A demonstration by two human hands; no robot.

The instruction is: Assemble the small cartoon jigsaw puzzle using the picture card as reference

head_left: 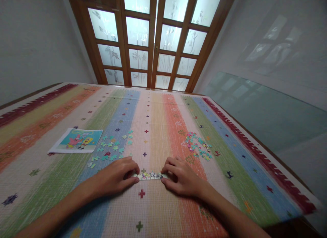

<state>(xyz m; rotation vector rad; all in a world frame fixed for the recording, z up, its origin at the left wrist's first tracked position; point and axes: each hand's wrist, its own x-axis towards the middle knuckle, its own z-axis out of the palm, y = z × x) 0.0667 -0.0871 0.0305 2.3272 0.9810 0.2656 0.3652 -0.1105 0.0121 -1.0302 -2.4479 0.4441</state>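
A short strip of joined puzzle pieces (150,175) lies on the striped tablecloth (153,210) near the front edge. My left hand (116,176) rests at the strip's left end, its curled fingers pinching it. My right hand (180,178) grips the right end the same way. A loose group of teal puzzle pieces (112,149) lies just beyond my left hand. Another scatter of mixed-colour pieces (199,147) sits past my right hand.
A cartoon reference picture (76,140) lies flat at the left of the table. The table's right edge (268,163) runs along a wall with a glass panel (268,112). A wooden frosted-glass door (153,40) stands beyond the far edge.
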